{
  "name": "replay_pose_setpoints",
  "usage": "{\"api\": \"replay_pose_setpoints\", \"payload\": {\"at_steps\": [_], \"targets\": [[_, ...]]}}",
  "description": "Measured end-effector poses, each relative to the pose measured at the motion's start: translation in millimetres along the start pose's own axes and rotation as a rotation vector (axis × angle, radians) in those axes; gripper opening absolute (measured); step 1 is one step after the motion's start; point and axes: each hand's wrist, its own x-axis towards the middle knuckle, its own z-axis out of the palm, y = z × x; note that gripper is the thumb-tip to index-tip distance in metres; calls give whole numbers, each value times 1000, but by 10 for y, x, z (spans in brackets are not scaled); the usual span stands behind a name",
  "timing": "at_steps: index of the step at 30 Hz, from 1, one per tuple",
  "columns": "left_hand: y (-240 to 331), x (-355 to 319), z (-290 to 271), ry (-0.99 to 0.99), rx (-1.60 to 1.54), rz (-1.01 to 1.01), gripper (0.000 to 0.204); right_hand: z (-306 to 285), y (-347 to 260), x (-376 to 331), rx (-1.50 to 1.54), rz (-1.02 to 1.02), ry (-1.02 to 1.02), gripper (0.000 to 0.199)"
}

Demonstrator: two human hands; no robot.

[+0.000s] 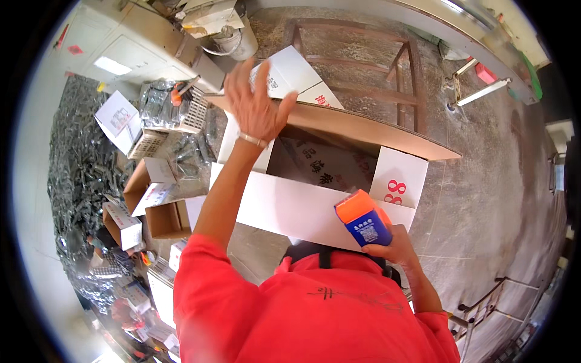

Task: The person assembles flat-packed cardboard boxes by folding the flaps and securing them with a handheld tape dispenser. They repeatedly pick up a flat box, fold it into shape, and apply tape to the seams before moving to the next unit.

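Note:
A large white cardboard carton (290, 202) stands in front of me with its top open. Its long far flap (363, 126) shows brown cardboard and slopes up, while a white end flap (399, 175) with red print lies on the right. My left hand (251, 109), a band round its wrist, is over the left end of that far flap with fingers spread; whether it touches the cardboard I cannot tell. An orange and blue tape dispenser (363, 219) is gripped in my right hand (396, 245), above the carton's near right side. Dark shadow covers much of the carton's inside.
Beyond the carton are another white carton (296, 72) and a rusty metal frame (417, 85). Leftward lie open cartons (166, 219), a crate of packets (196, 109) and a heap of grey packets (75, 157). A metal-railed cart (484, 308) stands lower right.

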Motion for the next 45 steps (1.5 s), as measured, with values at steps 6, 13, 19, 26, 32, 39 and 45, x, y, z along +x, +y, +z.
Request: {"api": "replay_pose_setpoints", "payload": {"at_steps": [6,13,19,26,32,39,45], "targets": [[-107,-373,-241,-380,39,-35,29,145,49,-9,-574,-271,-6,45],[-94,-1401,-607,-794,27,-191,53,141,-130,-9,-314,-150,-18,39],[-116,-1496,-531,-816,24,-222,53,-230,-358,115,154,-117,-70,37],[-213,-1593,-401,-751,-57,-176,53,-58,-321,837,87,8,-232,36],[421,-1320,-563,-807,-1584,-1656,57,-149,-317,757,93,72,-259,38],[785,-1349,-431,-819,-1769,-1640,45,-153,-392,798,22,103,-304,42],[572,-1423,-486,-689,-1120,-1531,25,-36,-609,972,-109,116,-439,43]]}}
